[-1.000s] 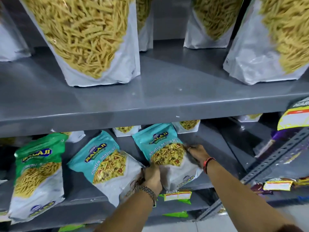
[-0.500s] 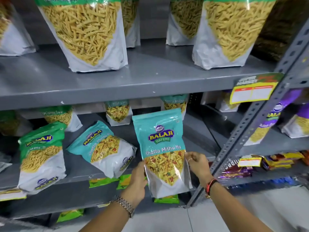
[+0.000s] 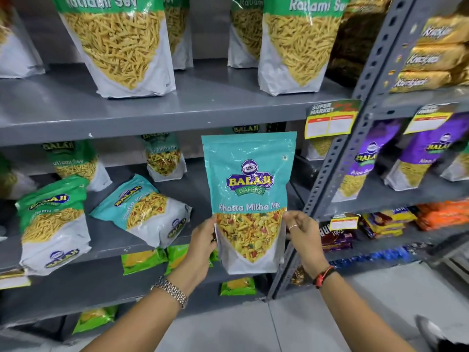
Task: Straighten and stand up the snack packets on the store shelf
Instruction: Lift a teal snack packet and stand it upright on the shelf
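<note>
I hold a teal Khatta Mitha Mix packet (image 3: pixel 248 189) upright in front of the middle shelf (image 3: pixel 106 237), off its surface. My left hand (image 3: pixel 203 245) grips its left edge and my right hand (image 3: pixel 302 235) grips its right edge, both at the clear window. On the shelf a second teal packet (image 3: pixel 144 212) lies tilted back to the left. A green Ratlami Sev packet (image 3: pixel 53 222) leans at the shelf's front left. Two smaller packets stand at the back: a teal packet (image 3: pixel 165 158) and a green packet (image 3: pixel 76 163).
Large Ratlami Sev bags (image 3: pixel 121 47) stand on the upper shelf (image 3: pixel 203 107). A slotted grey upright (image 3: pixel 337 163) rises right of my held packet, with price tags (image 3: pixel 330 120) on it. Purple packets (image 3: pixel 426 158) fill the neighbouring bay. Small green packs (image 3: pixel 142 260) lie on the lower shelves.
Both hands lifted the teal packet off the shelf, where it lay tilted, and turned it upright and closer to me. The view has risen and shifted right.
</note>
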